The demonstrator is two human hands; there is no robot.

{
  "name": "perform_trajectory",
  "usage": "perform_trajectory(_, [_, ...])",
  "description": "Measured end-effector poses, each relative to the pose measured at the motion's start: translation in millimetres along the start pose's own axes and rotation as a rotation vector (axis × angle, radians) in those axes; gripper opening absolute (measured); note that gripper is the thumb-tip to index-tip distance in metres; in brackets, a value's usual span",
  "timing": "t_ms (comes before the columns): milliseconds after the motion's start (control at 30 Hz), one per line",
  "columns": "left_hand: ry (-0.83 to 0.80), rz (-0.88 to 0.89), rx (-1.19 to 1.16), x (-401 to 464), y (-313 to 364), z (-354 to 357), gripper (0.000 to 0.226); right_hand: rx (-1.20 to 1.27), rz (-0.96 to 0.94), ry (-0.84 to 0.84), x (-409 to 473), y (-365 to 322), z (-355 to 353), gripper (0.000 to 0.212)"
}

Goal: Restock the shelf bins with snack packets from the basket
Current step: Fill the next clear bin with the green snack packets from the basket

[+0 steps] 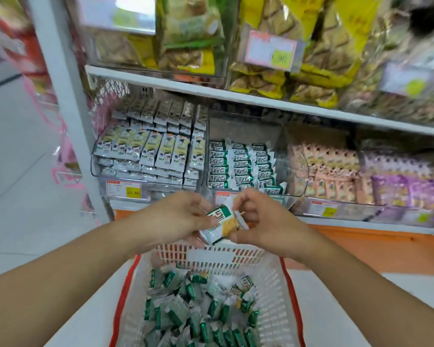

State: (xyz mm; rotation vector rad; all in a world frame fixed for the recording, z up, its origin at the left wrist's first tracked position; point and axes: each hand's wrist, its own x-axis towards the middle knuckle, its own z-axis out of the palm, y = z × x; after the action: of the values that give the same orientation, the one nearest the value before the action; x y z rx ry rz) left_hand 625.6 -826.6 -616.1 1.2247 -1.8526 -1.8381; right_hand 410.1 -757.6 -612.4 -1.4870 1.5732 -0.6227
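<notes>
Packets of the green-and-white snack filled the white basket below the hands, and one green packet was held just above the basket's far rim. To its left, the left hand gripped the packet's near end with fingers curled around it. To its right, the right hand pinched the crimped end between thumb and fingertips; possibly more than one packet was stacked there, since the view was soft.

Judging from that, the step in hand was squaring the packet so it would match the rows. It would go best label-up, slid into the clear bin directly beyond the packet, where green packets already lay in columns.

That bin's right part looked open, so there was room there. Its clear front lip stood between the hands and the rows, so the packet would need lifting over it.
</notes>
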Motion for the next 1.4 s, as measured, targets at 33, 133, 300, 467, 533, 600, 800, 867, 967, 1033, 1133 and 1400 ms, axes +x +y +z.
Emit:
perform_trajectory(33, [0.031,0.036,0.053,1,6,0,0.018,0.028,-0.012,0.016,-4,-2,-3,0.054])
perform_trajectory(133, [0.101,0.087,0.147,4,13,-5,0.024,-0.039,-0.066,0.091,-8,-11,-6,0.065])
perform_trajectory(300, [0.177,0.19,0.241,14,7,-3,0.034,-0.236,-0.089,0.25,9,-13,-7,0.037])
perform_trajectory(467, [0.171,0.212,0.687,27,-7,-9,0.066,-0.211,-0.051,0.478,44,-6,-44,0.034])
perform_trajectory(533, [0.15,0.19,0.767,31,-11,-10,0.074,-0.232,-0.034,0.545,70,-3,-60,0.031])
perform_trajectory(600, [0.162,0.212,0.791,35,-13,-10,0.078,-0.271,-0.02,0.573,107,0,-73,0.031])
perform_trajectory(800, [0.218,0.256,0.812,46,-13,-12,0.074,-0.363,-0.049,0.593,227,4,-86,0.044])
perform_trajectory(867, [0.235,0.258,0.822,47,-7,-12,0.072,-0.322,-0.022,0.579,257,5,-86,0.04])
perform_trajectory(967, [0.263,0.255,0.809,47,-3,-11,0.068,-0.299,-0.016,0.554,283,11,-84,0.042])
perform_trajectory(1033, [0.262,0.268,0.777,48,-6,-13,0.067,-0.303,-0.032,0.571,292,16,-82,0.043])
perform_trajectory(1133, [0.264,0.282,0.748,51,-12,-14,0.065,-0.314,-0.02,0.587,297,21,-78,0.044])
perform_trajectory(1400, [0.259,0.286,0.754,49,-14,-12,0.067,-0.494,-0.014,0.675,299,26,-77,0.06])
